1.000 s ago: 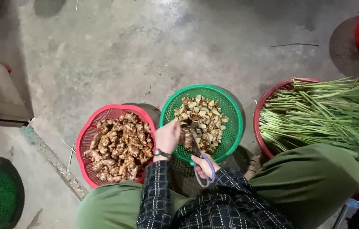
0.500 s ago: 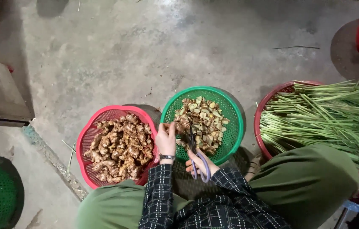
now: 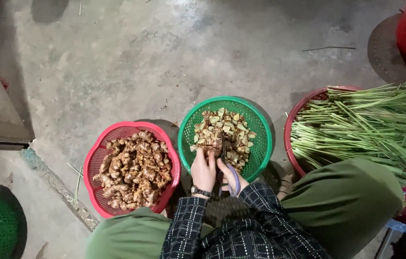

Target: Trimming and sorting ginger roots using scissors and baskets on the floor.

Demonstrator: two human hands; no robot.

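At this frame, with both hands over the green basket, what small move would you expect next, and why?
Probably closing the scissors on the ginger piece so the cut bit drops. The left hand holds that piece over the green basket, the right hand grips the purple-handled scissors beside it, and cut pieces already lie in the basket below. Blade position is hard to tell.

Concrete floor (image 3: 174, 62), red basket (image 3: 98, 158), green basket (image 3: 263, 139)

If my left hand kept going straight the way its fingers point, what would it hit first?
Probably the pile of cut ginger pieces in the round green plastic basket. The left hand points up the picture at it and already seems to hold a piece at the pile's near edge; depth is unclear.
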